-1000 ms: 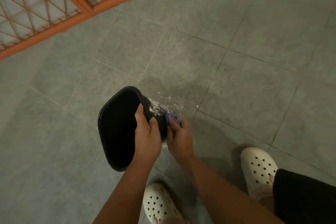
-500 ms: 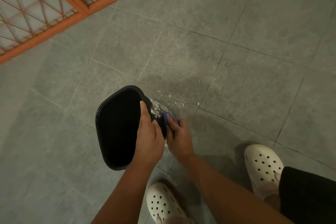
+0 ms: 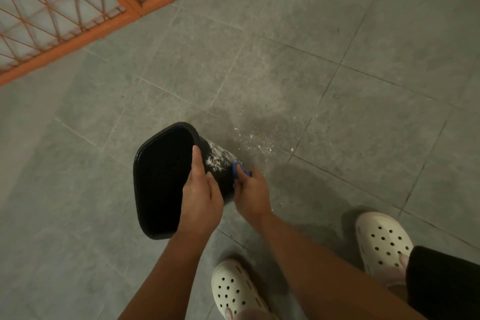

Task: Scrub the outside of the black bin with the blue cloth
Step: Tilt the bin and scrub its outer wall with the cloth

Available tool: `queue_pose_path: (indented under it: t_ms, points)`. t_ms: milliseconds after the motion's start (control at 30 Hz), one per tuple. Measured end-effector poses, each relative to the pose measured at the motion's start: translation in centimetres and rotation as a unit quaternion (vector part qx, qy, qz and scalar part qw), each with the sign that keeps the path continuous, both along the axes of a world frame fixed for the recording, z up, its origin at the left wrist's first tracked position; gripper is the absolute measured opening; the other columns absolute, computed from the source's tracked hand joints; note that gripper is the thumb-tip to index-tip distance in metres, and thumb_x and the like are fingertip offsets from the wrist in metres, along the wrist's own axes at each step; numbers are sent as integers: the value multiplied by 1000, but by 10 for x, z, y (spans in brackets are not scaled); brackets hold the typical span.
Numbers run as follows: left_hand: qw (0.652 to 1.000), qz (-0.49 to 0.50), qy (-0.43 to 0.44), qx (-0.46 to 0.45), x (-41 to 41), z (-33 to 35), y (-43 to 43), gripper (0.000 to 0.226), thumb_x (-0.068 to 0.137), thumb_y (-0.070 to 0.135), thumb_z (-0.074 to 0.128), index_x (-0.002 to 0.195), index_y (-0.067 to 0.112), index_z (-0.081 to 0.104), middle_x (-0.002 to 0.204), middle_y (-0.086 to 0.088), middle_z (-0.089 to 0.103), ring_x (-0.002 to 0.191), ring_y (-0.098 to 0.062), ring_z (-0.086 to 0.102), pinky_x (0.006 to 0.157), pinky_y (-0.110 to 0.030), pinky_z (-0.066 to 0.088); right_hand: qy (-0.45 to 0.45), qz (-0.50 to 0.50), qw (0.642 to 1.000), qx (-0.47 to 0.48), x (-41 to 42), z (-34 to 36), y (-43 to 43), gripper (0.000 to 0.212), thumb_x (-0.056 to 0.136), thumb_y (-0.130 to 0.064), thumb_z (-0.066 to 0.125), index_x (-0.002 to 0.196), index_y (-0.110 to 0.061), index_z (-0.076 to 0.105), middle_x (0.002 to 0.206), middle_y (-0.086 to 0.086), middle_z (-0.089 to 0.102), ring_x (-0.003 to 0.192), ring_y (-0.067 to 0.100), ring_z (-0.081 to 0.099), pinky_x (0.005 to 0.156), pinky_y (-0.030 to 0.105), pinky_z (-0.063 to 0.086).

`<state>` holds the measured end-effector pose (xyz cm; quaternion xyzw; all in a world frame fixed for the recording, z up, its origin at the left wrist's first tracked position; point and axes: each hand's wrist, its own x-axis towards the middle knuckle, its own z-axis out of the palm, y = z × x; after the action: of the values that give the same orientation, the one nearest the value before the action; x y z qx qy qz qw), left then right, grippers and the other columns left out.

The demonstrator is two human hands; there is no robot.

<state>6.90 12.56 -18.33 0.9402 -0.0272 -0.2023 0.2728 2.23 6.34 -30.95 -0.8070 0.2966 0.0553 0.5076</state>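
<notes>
Down on the grey tiled floor, just ahead of my white clogs, the black bin sits tipped, its open mouth facing up at me. My left hand grips the rim on the near right side, fingers wrapped over the edge and clamped on it. My right hand presses the blue cloth against the bin's outer wall, fingers pinched tight on the cloth. White suds smear that wall just above the cloth. White specks dot the tiles beside the bin. An orange metal grille runs along the floor's far left edge.
</notes>
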Motion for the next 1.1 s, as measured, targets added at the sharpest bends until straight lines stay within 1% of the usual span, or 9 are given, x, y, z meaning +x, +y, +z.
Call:
queue_pose_path:
  t_ms: [33, 133, 267, 433, 533, 733, 900, 1033, 1100]
  points:
    - [1000, -1, -4, 0, -3, -1, 1, 63, 100, 14, 34, 151, 28, 1, 118, -20, 58, 96, -23, 62, 88, -31, 52, -9, -12, 1000, 6, -2, 2, 3, 35, 95, -18, 47, 130, -16, 54, 101, 1, 45, 80, 12, 45, 65, 9, 31]
    - [1000, 19, -13, 3, -3, -1, 7, 63, 100, 14, 34, 152, 26, 0, 121, -17, 58, 90, -16, 62, 80, -21, 48, -32, -38, 998, 31, -5, 12, 7, 35, 96, -17, 49, 130, -14, 54, 101, -4, 39, 79, 3, 41, 67, 2, 29]
    - [999, 49, -2, 2, 3, 5, 12, 63, 100, 14, 34, 152, 26, 0, 115, -19, 59, 80, -12, 58, 77, -20, 46, -42, 12, 999, 18, 2, 15, 3, 41, 95, -14, 49, 135, -16, 48, 111, 7, 47, 92, 17, 50, 80, 21, 42]
    - [997, 77, 10, -18, 7, 19, 9, 60, 101, 12, 33, 153, 23, 6, 76, 3, 52, 60, -5, 48, 54, -3, 40, -72, -3, 997, -41, -5, 26, 2, 39, 92, -21, 51, 131, -16, 54, 105, 8, 53, 85, 19, 53, 72, 29, 51]
    - [992, 117, 24, -39, 10, 20, 7, 57, 102, 13, 32, 153, 24, 9, 74, 21, 36, 61, 4, 44, 52, -5, 39, -80, 4, 991, -111, -6, 28, -8, 40, 88, -27, 44, 121, -14, 62, 91, 10, 55, 78, 22, 53, 64, 32, 50]
    - [985, 154, 29, -76, 11, 13, 9, 54, 102, 14, 32, 152, 25, 15, 74, 21, 39, 64, 3, 44, 60, -12, 36, -69, 20, 982, -176, -7, 29, -16, 44, 87, -30, 38, 120, -14, 61, 92, 10, 54, 83, 25, 52, 62, 34, 50]
    - [984, 163, 21, -66, 12, 9, 14, 54, 102, 14, 31, 152, 23, 15, 73, 20, 40, 62, 3, 43, 55, -9, 38, -69, 57, 980, -177, -2, 22, -20, 40, 88, -26, 42, 122, -17, 61, 93, 10, 54, 84, 26, 51, 66, 36, 49]
    - [990, 129, 14, -52, 8, 12, 7, 54, 102, 12, 32, 152, 20, 14, 76, 24, 35, 61, 7, 45, 56, 1, 37, -45, -3, 988, -147, -7, 16, -25, 37, 86, -19, 54, 121, -15, 62, 93, 11, 54, 82, 25, 52, 68, 31, 49]
    - [992, 115, 9, -46, 8, 11, 5, 55, 101, 11, 32, 152, 18, 13, 77, 20, 41, 64, 4, 49, 56, -2, 38, -46, -16, 990, -136, -10, 22, -19, 37, 86, -21, 51, 120, -14, 63, 94, 11, 54, 83, 24, 53, 68, 31, 50]
